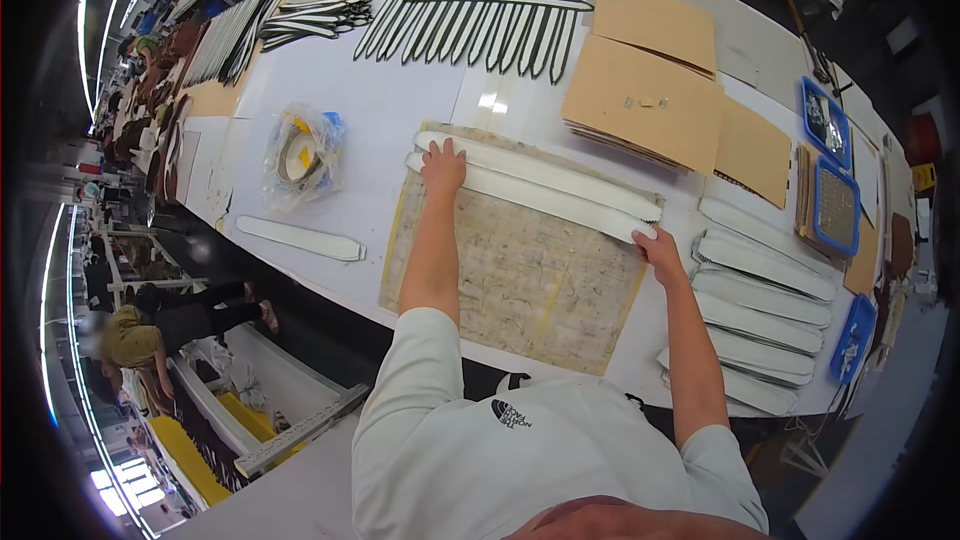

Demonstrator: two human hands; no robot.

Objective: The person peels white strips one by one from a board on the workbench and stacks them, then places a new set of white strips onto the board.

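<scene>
A white table (400, 90) stands over a dark workroom floor (315, 315); the left hand (443, 165), fingers apart, rests on the left ends of two white strips (550, 176), seemingly steadying them; the right hand (658, 246) touches the near one's right end, whether pinching I cannot tell; a stained mat (490, 270) lies beneath; stacked strips (760, 300) lie right, cardboard sheets (650, 90) far right.

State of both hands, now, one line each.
Left hand: open, fingers spread over the upper white strip near its left end.
Right hand: at the lower white strip's right end; grip cannot be told.
</scene>
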